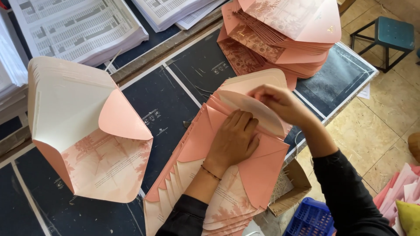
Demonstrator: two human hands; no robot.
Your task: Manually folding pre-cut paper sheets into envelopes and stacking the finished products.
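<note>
A fanned stack of pink envelope blanks [262, 175] lies on the dark table in front of me. My left hand [234, 140] presses flat on the folded side flaps of the top envelope. My right hand [280, 102] pinches the rounded upper flap [258, 111] of that envelope and bends it down toward my left hand. The flap's pale inner side faces up.
A pile of folded pink envelopes [83, 131] stands at the left, another pile [280, 39] at the back right. Stacks of printed white sheets [74, 30] lie along the back. A cardboard box [293, 188], a blue crate [310, 218] and a teal stool [389, 35] stand off the table's right edge [345, 100].
</note>
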